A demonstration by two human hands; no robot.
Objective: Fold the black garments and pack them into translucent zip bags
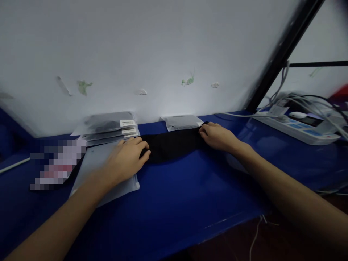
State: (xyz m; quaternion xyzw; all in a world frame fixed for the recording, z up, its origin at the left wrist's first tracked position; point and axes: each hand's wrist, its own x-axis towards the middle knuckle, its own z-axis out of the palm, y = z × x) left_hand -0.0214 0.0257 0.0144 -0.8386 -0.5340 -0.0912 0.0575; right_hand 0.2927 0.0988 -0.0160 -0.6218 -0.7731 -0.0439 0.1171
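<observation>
My fingers pinch both ends of a black cloth, stretched low across the blue desk; my left hand is over a frosted zip bag, my right hand just beside a grey packet.

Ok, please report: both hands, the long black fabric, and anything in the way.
Left hand on left end of long black fabric; right hand gripping right end. Fabric spread between hands. Flat translucent plastic zip bag lies beneath left hand.
</observation>
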